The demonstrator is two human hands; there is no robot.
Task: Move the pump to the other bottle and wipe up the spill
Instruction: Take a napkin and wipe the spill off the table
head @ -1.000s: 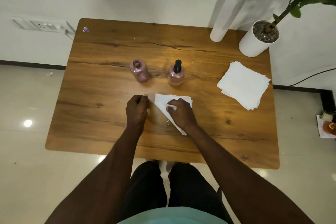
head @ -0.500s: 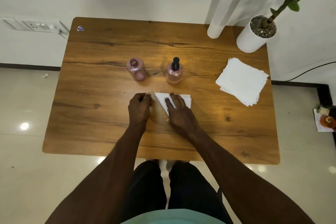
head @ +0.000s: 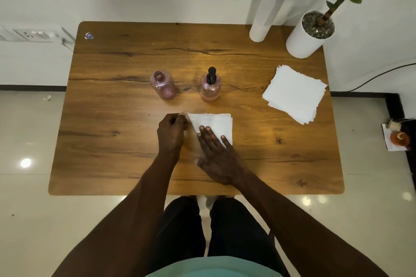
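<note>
Two pink bottles stand mid-table. The left bottle has an open neck with no cap. The right bottle carries the black pump. In front of them a white napkin lies flat on the wooden table. My right hand lies flat with straight fingers pressing on the napkin's near part. My left hand is curled just left of the napkin, fingertips at its left corner; whether it pinches the corner is unclear. No wet patch is visible beside the napkin.
A stack of white napkins lies at the right. A white roll and a white plant pot stand at the far right corner. A small sticker sits at the far left corner.
My right hand went from bunched fingers on the napkin to flat with straight fingers, sliding toward me. The napkin now lies more spread out. My left hand stayed at its left corner.
</note>
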